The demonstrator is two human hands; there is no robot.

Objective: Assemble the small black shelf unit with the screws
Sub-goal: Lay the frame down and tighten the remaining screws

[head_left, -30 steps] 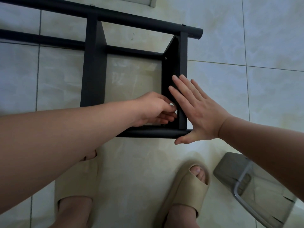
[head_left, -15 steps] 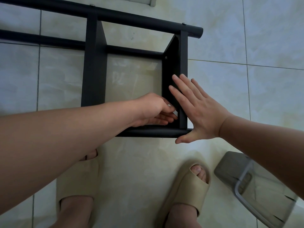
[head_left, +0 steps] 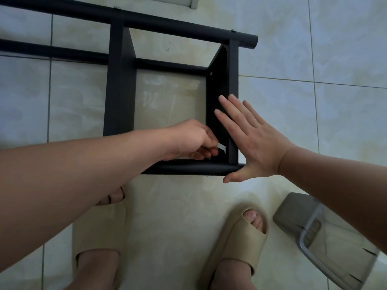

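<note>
Nothing legible: no text, label, brand, number or sign. Only faint pale smears on the floor tile (head_left: 150, 99) inside the black shelf unit (head_left: 119, 91), too blurred to read as letters.

1. Shelf unit (head_left: 119, 80): plain matte black all over.
2. Floor tiles (head_left: 314, 38): pale cream-grey, cloudy marble swirls, thin grey grout lines.
3. Slides (head_left: 247, 237): solid beige.
4. Bin (head_left: 293, 214): smoky grey, kinda see-through.
5. Tool (head_left: 222, 147): whitish-silver.
</note>
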